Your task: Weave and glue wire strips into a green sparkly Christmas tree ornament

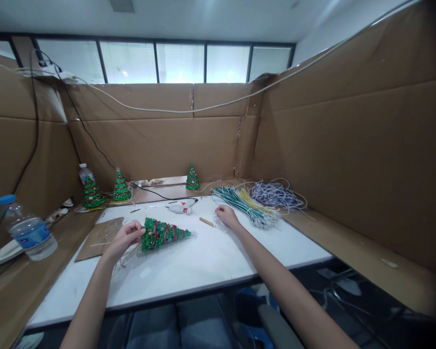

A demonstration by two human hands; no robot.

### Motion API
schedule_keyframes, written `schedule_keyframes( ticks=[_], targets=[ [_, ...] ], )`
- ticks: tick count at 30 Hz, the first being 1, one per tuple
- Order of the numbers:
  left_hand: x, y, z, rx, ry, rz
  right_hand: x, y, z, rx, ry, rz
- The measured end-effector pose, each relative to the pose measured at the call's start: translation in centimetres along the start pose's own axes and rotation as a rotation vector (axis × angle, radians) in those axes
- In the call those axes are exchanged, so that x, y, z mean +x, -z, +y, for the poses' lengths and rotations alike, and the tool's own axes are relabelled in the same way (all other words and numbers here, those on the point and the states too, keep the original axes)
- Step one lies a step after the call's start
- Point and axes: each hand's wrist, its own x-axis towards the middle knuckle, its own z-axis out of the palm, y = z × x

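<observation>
A green beaded Christmas tree (163,233) with red trim lies on its side on the white table (189,271), its tip toward the right. My left hand (130,235) is closed on the base end of the tree, thumb and fingertips pinched at its edge. Thin pale strands stick out below that hand. My right hand (225,215) rests over the table with curled fingers, right of a small wooden-coloured stick (207,222); whatever it may hold is too small to make out. A white glue gun (180,208) lies behind the stick.
Bundled green and yellow wires (240,201) and a purple-white wire tangle (276,195) lie at the back right. Three small trees stand behind, one at centre (192,178). A water bottle (32,232) and cardboard piece (100,237) are at left. Cardboard walls (156,140) surround the table.
</observation>
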Motion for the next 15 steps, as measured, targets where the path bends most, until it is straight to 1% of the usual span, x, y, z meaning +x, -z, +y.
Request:
schedule_keyframes(
  ticks=[6, 15],
  targets=[
    [-0.11, -0.25, 0.29, -0.005, 0.01, 0.004, -0.14, 0.04, -0.09, 0.007, -0.004, 0.001],
    [0.05, 0.11, -0.13, -0.023, 0.006, -0.013, -0.53, 0.32, -0.69, -0.018, -0.025, -0.025]
  ],
)
